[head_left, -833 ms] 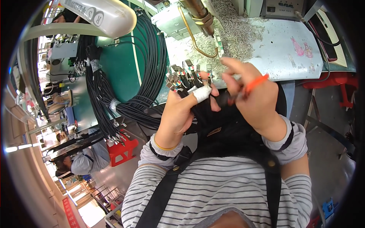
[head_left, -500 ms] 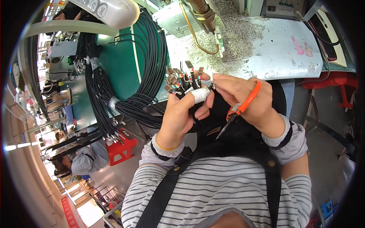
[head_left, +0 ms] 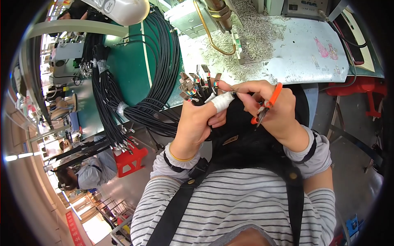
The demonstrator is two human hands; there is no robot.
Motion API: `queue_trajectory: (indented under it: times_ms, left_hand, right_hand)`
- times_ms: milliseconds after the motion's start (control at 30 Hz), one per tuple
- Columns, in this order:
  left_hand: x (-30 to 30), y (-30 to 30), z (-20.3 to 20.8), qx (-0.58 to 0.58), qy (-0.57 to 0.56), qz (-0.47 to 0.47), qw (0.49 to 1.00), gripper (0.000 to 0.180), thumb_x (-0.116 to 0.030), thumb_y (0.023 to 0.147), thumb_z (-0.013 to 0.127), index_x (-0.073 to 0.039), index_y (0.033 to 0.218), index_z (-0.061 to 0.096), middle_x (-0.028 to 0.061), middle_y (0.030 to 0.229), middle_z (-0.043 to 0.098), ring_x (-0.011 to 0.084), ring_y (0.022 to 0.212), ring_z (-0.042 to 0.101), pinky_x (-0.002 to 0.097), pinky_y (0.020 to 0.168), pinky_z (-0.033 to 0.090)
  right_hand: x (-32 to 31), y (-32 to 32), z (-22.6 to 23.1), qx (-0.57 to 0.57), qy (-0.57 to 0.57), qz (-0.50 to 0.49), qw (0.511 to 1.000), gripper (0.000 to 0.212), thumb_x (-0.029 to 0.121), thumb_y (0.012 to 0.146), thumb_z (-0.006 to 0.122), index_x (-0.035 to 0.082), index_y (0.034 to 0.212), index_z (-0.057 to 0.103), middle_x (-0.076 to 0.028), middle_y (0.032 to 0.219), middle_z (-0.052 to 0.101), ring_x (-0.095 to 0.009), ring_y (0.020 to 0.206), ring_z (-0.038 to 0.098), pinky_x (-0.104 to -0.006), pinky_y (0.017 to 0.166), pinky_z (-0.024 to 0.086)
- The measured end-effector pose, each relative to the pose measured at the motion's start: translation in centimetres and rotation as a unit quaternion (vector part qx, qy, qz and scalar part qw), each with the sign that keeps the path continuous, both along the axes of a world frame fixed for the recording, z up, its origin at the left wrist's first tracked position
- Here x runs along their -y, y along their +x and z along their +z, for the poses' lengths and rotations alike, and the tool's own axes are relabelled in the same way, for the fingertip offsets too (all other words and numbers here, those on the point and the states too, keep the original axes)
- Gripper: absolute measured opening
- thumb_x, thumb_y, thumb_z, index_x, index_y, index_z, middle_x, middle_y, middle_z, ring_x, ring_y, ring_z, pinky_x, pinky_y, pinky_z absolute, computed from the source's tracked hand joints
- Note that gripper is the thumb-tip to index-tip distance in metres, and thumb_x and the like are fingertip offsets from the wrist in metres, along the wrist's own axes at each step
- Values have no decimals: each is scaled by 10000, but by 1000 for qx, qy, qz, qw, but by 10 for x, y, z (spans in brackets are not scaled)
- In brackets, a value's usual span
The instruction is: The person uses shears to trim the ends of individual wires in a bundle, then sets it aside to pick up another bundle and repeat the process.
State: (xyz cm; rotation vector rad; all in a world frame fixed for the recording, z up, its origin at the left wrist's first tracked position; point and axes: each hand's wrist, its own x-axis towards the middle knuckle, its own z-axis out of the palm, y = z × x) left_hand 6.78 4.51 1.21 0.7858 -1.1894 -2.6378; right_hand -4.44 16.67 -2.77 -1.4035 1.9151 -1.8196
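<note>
My left hand (head_left: pixel 201 117), its thumb wrapped in white tape, is closed round a bunch of black cables. Their ends, metal connectors (head_left: pixel 188 85) with small coloured wires, stick up above the fingers. My right hand (head_left: pixel 273 108) pinches a thin cable end (head_left: pixel 234 92) at the left thumb tip; finger and thumb of both hands meet there. Orange-handled scissors (head_left: pixel 274 97) hang from my right hand, looped over its fingers, blades pointing down toward my lap. What exactly sits between the fingertips is too small to make out.
Ahead stands a machine with a vertical metal shaft (head_left: pixel 219 16) and a bent copper tube. Small metal pieces (head_left: pixel 258 41) lie scattered over the pale worktop (head_left: pixel 303 61). A big coil of black cables (head_left: pixel 164 61) lies on the green table at left. Red stools (head_left: pixel 131 160) stand on both sides.
My right hand has turned, and the scissors' blades swing from pointing down-left to nearly hidden below the hand. The fingertips of both hands have come together at the cable end.
</note>
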Motion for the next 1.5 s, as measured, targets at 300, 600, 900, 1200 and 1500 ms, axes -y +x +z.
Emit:
queue_trajectory:
  times_ms: [300,600,900,1200,1500]
  left_hand:
    - [-19,-6,-19,41,-353,88,930,187,65,706,617,0,865,543,19,751,544,35,537,446,173,454,332]
    - [-17,-3,-9,59,-229,112,965,171,40,714,633,-13,861,563,16,759,563,40,551,465,167,458,340]
    - [-19,-7,-4,55,-237,127,962,154,30,717,634,-20,843,561,0,696,536,40,513,436,176,427,314]
    - [24,-42,-17,-3,0,23,1000,114,-19,769,574,-16,870,521,1,585,438,53,424,342,202,385,254]
    - [42,-69,-17,36,-17,3,999,134,-23,770,565,-13,887,501,0,563,419,51,400,312,201,375,241]
  right_hand:
    - [0,8,6,95,105,-11,990,89,43,798,550,25,869,501,-52,775,588,-120,582,555,-228,492,441]
    - [1,8,11,413,19,54,909,119,86,822,554,-5,787,485,-45,677,557,-89,555,536,-247,466,414]
    - [-12,7,9,43,274,43,960,294,171,745,653,10,587,464,-73,431,398,-93,394,455,-286,385,307]
    - [-4,-7,23,492,164,45,854,209,179,830,553,18,711,494,-23,521,490,-89,396,453,-207,371,346]
    - [37,-51,12,345,107,-19,932,146,147,844,523,4,846,495,3,583,450,-49,390,396,-186,365,344]
